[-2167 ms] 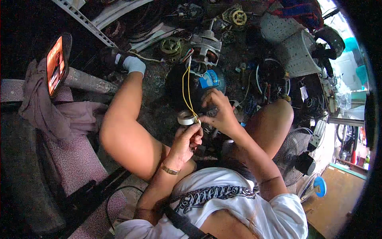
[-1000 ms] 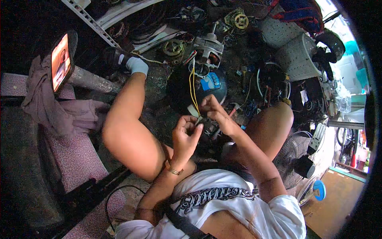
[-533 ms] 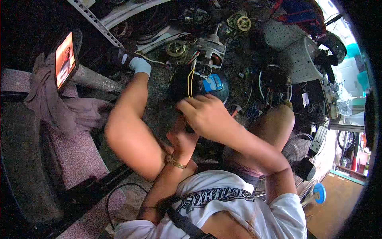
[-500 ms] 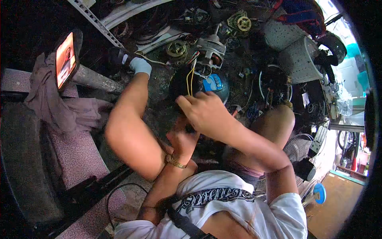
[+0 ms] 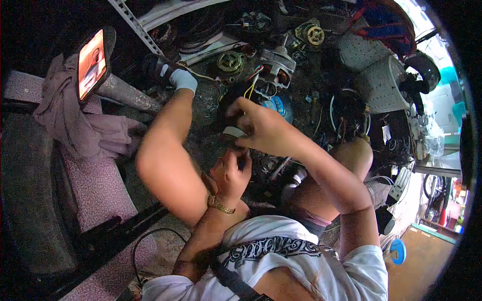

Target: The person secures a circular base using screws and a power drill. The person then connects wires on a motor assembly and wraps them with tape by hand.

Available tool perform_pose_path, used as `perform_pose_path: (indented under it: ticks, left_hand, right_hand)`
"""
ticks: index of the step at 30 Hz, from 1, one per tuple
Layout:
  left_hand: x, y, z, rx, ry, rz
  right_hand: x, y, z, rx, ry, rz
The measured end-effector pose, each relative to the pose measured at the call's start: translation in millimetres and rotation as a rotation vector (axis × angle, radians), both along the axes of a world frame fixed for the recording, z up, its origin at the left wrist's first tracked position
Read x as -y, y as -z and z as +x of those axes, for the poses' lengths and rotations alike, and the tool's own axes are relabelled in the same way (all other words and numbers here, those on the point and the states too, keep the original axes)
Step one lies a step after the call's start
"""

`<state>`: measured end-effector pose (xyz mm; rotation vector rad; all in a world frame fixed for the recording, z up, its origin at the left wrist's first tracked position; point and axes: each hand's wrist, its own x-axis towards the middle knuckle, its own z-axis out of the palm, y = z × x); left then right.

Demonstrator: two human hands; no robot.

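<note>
My left hand (image 5: 232, 173), with a gold watch (image 5: 221, 204) on its wrist, is closed between my knees. Its fingertips are pinched, and what they hold is too dark to make out. Just above it, my right hand (image 5: 266, 129) curls its thumb and fingers around a dark thing with a pale curved edge (image 5: 234, 132), partly hidden and blurred. Beyond my right hand a fan motor (image 5: 277, 67) stands upright, with yellow wires (image 5: 249, 91) running down toward my fingers. Behind that hand, a blue round panel (image 5: 277, 108) on a dark base shows in part.
A lit phone (image 5: 93, 64) leans at the left beside a draped cloth (image 5: 75, 108). Brass-coloured motor parts (image 5: 231, 61) lie on the dark floor. At the right are a white perforated basket (image 5: 384, 85) and a round wire-rimmed part (image 5: 350, 113). A power strip (image 5: 400, 184) is farther right.
My right hand has opened wider and moved slightly up and right, bringing the pale-edged thing into view. My left hand stays nearly in place. The whole view has shifted slightly.
</note>
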<state>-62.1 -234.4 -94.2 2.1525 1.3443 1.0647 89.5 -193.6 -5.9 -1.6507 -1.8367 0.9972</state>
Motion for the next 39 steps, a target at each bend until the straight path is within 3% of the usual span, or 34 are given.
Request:
perform_pose_path:
  ticks: [2, 4, 5, 7, 8, 9, 11, 12, 15, 18, 19, 22, 25, 27, 28, 29, 31, 32, 34, 35, 37, 39]
  left_hand:
    - [1, -2, -3, 0.048, 0.033, 0.008]
    - [5, -2, -5, 0.105, 0.073, 0.026]
    - [6, -1, -5, 0.107, 0.075, 0.024]
    - [8, 1, -6, 0.348, 0.052, -0.259]
    - [-1, -8, -5, 0.266, 0.107, -0.087]
    - [0, -4, -5, 0.266, 0.103, -0.089]
    - [1, 5, -3, 0.515, 0.244, -0.568]
    - [-1, 5, -7, 0.457, 0.291, -0.657]
    - [-4, -7, -8, 0.518, 0.298, -0.748]
    - [-3, 1, -5, 0.686, 0.201, -0.779]
    - [-1, -1, -4, 0.685, 0.2, -0.778]
    - [2, 0, 4, 0.544, 0.134, -0.452]
    - [2, 11, -1, 0.365, 0.036, -0.397]
    - [-2, 10, -2, 0.282, -0.01, -0.293]
    - [-5, 18, -2, 0.268, -0.033, -0.162]
    - [-6, 23, -2, 0.251, -0.054, -0.032]
    - [-4, 13, -5, 0.202, -0.022, -0.046]
    - [-2, 13, -6, 0.177, -0.017, -0.038]
    - [-1, 19, -8, 0.181, -0.046, -0.065]
    - [-1, 24, -8, 0.181, -0.047, -0.062]
    - [-3, 28, -7, 0.226, -0.079, -0.075]
    - [-5, 23, -9, 0.129, -0.083, 0.005]
  right_hand:
    - [17, -19, 7, -0.117, 0.029, -0.074]
    - [38, -27, 11, -0.398, 0.028, 0.005]
    - [48, -26, 12, -0.395, 0.03, 0.005]
    - [66, -19, 17, -0.389, 0.0, 0.106]
    - [73, -8, 24, -0.192, -0.073, 0.239]
    - [81, 1, 28, -0.193, -0.077, 0.237]
    - [91, 21, 36, 0.034, -0.053, 0.252]
    - [93, 35, 41, 0.086, -0.047, 0.286]
    - [91, 46, 37, 0.213, -0.054, 0.274]
    - [82, 52, 24, 0.119, 0.018, 0.267]
    - [78, 56, 24, 0.064, 0.047, 0.235]
    - [62, 74, 21, -0.075, 0.113, 0.225]
    - [47, 55, 15, -0.142, 0.146, 0.202]
    - [37, 21, 13, 0.119, 0.237, 0.419]
    - [29, 4, 11, 0.078, 0.136, 0.581]
    - [20, -9, 5, 0.078, 0.135, 0.579]
    - [3, -25, -11, 0.084, -0.229, 0.74]
    - [-3, -22, -21, 0.087, -0.223, 0.741]
    - [-14, -17, -36, 0.507, -0.233, 0.517]
    - [-18, -18, -37, 0.507, -0.234, 0.521]
    - [-27, -22, -39, 0.556, -0.301, 0.203]
    - [-28, -15, -39, 0.534, -0.318, 0.176]
